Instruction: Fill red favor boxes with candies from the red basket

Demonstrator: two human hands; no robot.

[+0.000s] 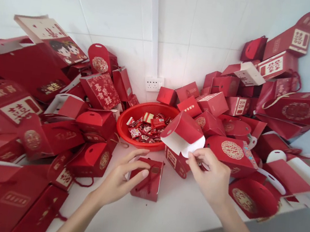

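Note:
My right hand pinches the white inner side of a flap on a red gift box, whose top stands open and tilts toward me. My left hand has its fingers spread at the left side of a smaller red box with a dark red cord on its top; whether the fingertips touch it I cannot tell. Just behind the two boxes stands a round red basin with small wrapped candies in it.
Red gift boxes are heaped on the left, and more boxes pile up on the right. A wall socket sits on the white tiled wall behind the basin. The white table's front edge runs close to me.

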